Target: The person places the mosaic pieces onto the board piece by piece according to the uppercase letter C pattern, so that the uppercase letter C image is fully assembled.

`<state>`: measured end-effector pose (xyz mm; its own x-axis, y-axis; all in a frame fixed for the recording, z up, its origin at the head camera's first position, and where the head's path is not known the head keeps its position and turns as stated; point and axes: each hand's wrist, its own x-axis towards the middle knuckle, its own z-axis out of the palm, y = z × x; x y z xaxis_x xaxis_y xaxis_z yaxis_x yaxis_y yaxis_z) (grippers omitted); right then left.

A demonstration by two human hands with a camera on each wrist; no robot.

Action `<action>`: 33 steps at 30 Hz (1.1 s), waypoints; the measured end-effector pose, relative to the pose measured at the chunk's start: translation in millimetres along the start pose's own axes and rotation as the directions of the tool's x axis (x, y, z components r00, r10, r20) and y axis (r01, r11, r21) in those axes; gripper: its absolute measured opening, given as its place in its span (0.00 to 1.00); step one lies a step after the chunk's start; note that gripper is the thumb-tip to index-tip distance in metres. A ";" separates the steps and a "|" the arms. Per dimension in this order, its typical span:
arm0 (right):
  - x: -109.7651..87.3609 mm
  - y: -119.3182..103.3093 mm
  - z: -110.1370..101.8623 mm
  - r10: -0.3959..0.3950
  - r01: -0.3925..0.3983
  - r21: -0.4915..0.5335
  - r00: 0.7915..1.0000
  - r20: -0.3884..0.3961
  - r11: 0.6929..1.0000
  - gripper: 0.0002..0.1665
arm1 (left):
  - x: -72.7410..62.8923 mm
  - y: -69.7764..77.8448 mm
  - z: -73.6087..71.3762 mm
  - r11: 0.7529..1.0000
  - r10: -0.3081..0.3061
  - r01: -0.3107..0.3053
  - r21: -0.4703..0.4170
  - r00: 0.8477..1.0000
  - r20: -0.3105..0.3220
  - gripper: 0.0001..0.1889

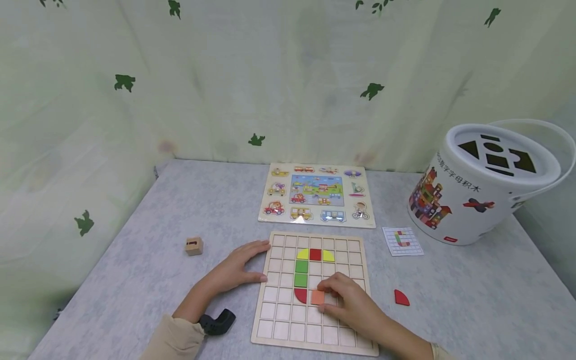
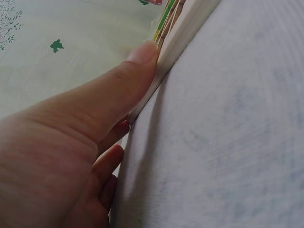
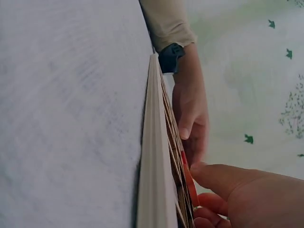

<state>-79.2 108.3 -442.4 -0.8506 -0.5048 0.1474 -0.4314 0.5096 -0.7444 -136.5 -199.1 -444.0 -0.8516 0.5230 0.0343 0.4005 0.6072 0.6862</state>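
Observation:
A wooden grid board [image 1: 281, 330] lies on the table, with coloured tiles in some of its squares. My left hand [image 1: 230, 271] rests against the board's left edge, fingers extended and thumb [image 2: 143, 53] touching the side. Over the middle of the board, my right hand [image 1: 353, 304] pinches an orange square tile [image 1: 317, 297] between thumb and fingers. This tile sits just right of a red quarter-circle tile [image 1: 300, 295]. Above are two green squares [image 1: 301, 266], a yellow quarter-circle [image 1: 303, 254], a red square [image 1: 315, 255] and another yellow quarter-circle [image 1: 329, 256].
A loose red quarter-circle [image 1: 401, 298] and a pattern card [image 1: 402, 241] lie right of the board. Behind it is a vehicle picture puzzle [image 1: 265, 215]. A white lidded bucket [image 1: 477, 220] stands at the right, a small wooden block [image 1: 194, 246] at the left.

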 end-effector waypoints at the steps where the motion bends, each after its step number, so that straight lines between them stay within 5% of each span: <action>1: 0.1 -0.1 0.2 -0.002 0.002 -0.002 1.000 0.002 1.000 0.14 | 0.0 0.2 -0.2 1.000 -0.001 0.001 0.000 1.000 0.000 0.40; 19: 4.9 -11.7 3.3 0.069 -0.070 -0.096 0.998 -0.013 0.993 0.11 | -0.4 -1.6 0.2 1.000 -0.004 0.004 -0.002 1.000 0.001 0.39; 27: 1.0 -20.0 -20.0 0.117 -0.118 0.021 0.992 0.046 0.993 0.23 | -1.3 -0.6 0.8 1.000 -0.004 0.004 0.002 1.000 -0.003 0.40; 33: -11.5 -21.8 -44.2 0.059 -0.063 -0.046 0.996 -0.071 0.997 0.26 | -0.8 0.3 0.2 1.000 0.004 -0.004 -0.002 1.000 0.000 0.40</action>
<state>-73.3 133.8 -399.1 -0.8939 -0.4226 0.1491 -0.3908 0.5721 -0.7211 -135.7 -199.2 -443.9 -0.8500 0.5254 0.0377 0.4038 0.6038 0.6873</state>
